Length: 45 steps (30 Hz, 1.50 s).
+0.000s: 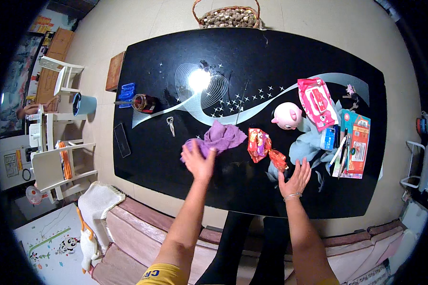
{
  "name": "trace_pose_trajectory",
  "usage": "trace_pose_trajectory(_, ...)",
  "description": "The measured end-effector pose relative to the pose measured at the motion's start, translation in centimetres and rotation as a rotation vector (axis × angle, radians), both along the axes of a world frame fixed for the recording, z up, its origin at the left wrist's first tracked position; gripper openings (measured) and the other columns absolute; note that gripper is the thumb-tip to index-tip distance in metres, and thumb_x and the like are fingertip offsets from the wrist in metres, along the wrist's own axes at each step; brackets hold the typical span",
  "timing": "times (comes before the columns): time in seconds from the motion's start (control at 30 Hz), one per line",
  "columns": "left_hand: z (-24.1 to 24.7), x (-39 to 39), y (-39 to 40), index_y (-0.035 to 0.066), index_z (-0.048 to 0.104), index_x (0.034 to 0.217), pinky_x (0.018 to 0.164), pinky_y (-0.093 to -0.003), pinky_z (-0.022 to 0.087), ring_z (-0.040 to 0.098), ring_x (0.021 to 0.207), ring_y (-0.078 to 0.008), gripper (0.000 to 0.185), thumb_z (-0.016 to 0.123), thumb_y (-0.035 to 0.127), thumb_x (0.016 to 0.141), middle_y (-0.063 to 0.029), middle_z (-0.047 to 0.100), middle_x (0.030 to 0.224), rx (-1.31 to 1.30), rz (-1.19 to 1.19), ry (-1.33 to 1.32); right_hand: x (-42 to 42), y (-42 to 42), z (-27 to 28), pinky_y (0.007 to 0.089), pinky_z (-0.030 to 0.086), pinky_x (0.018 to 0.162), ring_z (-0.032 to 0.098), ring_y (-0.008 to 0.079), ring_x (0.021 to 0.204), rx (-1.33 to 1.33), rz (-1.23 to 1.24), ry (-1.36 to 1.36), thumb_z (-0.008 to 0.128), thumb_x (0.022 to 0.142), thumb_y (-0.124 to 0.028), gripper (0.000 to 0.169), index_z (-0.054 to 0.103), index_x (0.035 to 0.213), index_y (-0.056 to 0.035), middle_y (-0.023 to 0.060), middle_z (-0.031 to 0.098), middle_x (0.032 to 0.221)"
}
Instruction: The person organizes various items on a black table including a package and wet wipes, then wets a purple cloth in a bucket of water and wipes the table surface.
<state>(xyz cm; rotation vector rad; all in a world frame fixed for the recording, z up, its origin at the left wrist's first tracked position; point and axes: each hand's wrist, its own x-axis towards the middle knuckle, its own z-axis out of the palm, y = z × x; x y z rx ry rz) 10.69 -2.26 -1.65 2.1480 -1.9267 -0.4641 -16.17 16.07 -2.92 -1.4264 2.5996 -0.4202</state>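
My left hand lies over the left end of a crumpled purple cloth, its thumb apart from the fingers. The cloth is bunched on the black glossy tabletop. Fingers spread, my right hand is at the table's near side with nothing in it, a bracelet on its wrist. Just beyond its thumb is a small red wrapped packet. A larger red and gold packet lies between the two hands. Farther off sits a round pink toy with a face.
Right of my hands are a pink wipes pack, books with pens, a blue box and keys. On the left are a jar, a bottle opener and a phone. A sofa runs behind me.
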Motion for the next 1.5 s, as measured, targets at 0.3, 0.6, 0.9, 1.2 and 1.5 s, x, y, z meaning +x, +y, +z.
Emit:
trace_pose_trajectory(0.3,3.1,1.7,1.4,0.019,0.043,0.141,0.107,-0.0546,0.029,0.029,0.137,-0.0401,0.077,0.074,0.043,0.075,-0.0177,0.03,0.15,0.08,-0.273,-0.186,0.2,0.2,-0.3,0.0538,0.017,0.114,0.026,0.0396,0.137,-0.049,0.017,0.043,0.071,0.074,-0.039,0.079,0.039,0.136,-0.0026,0.0196,0.028,0.15)
trace_pose_trajectory(0.6,2.5,13.9,7.0,0.017,0.066,0.116,0.091,-0.0431,0.048,0.055,0.11,-0.0387,0.035,0.062,0.01,0.081,-0.0214,0.054,0.123,0.204,-0.076,-0.027,-0.2,1.6,2.0,0.0513,0.019,0.113,0.026,0.0409,0.137,0.007,0.081,-0.114,0.066,0.081,-0.03,0.066,0.04,0.135,-0.0016,0.0214,0.028,0.149)
trace_pose_trajectory(0.9,2.4,18.7,6.7,0.019,0.064,0.117,0.092,-0.0444,0.048,0.054,0.11,-0.0389,0.041,0.063,0.008,0.078,-0.0215,0.051,0.129,0.066,-0.01,-0.025,12.6,0.6,7.5,0.0512,0.028,0.108,0.033,0.0426,0.132,0.114,0.476,-0.328,0.067,0.081,-0.025,0.055,0.05,0.13,-0.0086,0.0221,0.033,0.146)
trace_pose_trajectory(1.2,3.5,32.1,0.6,0.023,0.064,0.119,0.092,-0.0442,0.042,0.047,0.121,-0.0348,0.049,0.065,0.007,0.073,-0.0183,0.049,0.135,-0.007,-0.275,-0.038,33.6,-14.7,5.5,0.0549,0.021,0.111,0.026,0.0414,0.137,0.247,0.692,-0.267,0.068,0.081,-0.034,0.07,0.04,0.143,-0.0192,0.0172,0.026,0.153)
trace_pose_trajectory(1.5,3.1,45.8,-4.4,0.025,0.059,0.126,0.1,-0.0471,0.037,0.042,0.127,-0.0362,0.056,0.069,0.012,0.072,-0.0195,0.043,0.14,0.045,-0.185,-0.055,50.1,-19.5,6.9,0.0523,0.011,0.116,0.01,0.0381,0.145,0.747,0.691,-0.12,0.061,0.087,-0.042,0.083,0.015,0.153,-0.0213,0.0145,0.004,0.159)
